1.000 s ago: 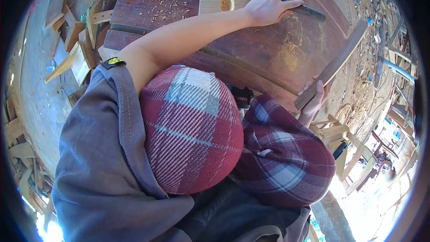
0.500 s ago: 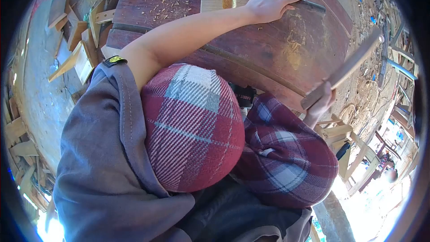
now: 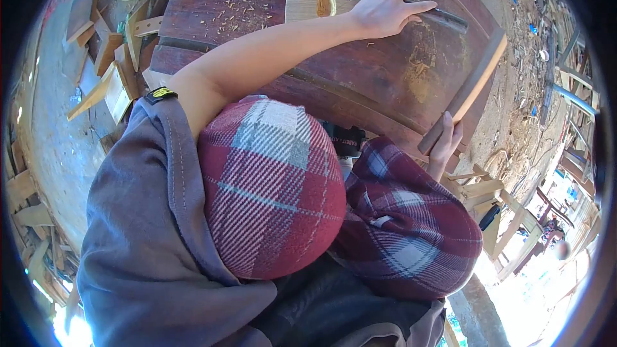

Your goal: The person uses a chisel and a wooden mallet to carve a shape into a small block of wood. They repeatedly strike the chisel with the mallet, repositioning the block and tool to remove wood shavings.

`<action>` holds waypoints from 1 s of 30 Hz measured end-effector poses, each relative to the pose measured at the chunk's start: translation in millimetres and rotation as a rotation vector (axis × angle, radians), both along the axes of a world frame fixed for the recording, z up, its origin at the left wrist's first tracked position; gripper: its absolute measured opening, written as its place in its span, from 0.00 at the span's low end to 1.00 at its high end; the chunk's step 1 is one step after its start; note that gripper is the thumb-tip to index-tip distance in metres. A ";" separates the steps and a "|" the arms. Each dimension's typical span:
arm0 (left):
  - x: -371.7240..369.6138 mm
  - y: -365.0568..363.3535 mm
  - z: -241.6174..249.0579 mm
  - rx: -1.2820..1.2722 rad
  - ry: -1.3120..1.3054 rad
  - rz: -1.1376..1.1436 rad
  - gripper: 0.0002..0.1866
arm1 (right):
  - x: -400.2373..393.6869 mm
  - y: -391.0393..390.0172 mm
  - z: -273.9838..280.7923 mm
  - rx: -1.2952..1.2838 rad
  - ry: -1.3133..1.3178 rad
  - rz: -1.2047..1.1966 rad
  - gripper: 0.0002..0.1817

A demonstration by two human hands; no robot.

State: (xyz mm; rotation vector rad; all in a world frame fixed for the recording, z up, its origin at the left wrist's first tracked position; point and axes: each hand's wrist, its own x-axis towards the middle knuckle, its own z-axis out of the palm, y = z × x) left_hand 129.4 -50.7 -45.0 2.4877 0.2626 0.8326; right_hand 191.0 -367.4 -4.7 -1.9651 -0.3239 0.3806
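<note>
My left hand (image 3: 385,14) is closed around a chisel (image 3: 448,19), its index finger stretched along the tool. The chisel's blade end lies over a pale wooden board (image 3: 299,6) with a brown T-shaped recess cut in it. In my right hand (image 3: 446,144) is a long wooden stick (image 3: 472,83), gripped near its lower end and slanting up to the right. The stick's far end stands apart from the chisel's butt end. My left forearm reaches across above my plaid-covered knee.
The board lies on a dark red wooden table (image 3: 360,64) with gaps between its planks. Wood chips (image 3: 247,9) are scattered on it. Wooden offcuts (image 3: 119,58) are piled at the left. Wood debris (image 3: 514,90) covers the ground to the right.
The stick in my right hand has swung left, bringing its far end closer to the chisel's butt end. My left hand and the chisel have barely shifted.
</note>
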 end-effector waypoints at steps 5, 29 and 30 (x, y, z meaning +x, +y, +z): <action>-1.5 0.4 0.6 -0.023 -0.015 0.002 0.24 | 11.2 -4.3 20.5 -0.032 -0.178 -0.079 0.20; -4.4 3.2 9.7 -0.170 0.054 0.045 0.21 | -28.7 23.0 9.4 -0.182 -0.187 0.127 0.23; -4.8 2.3 10.4 -0.161 0.049 0.026 0.21 | -22.3 19.4 19.9 -0.114 -0.188 0.085 0.23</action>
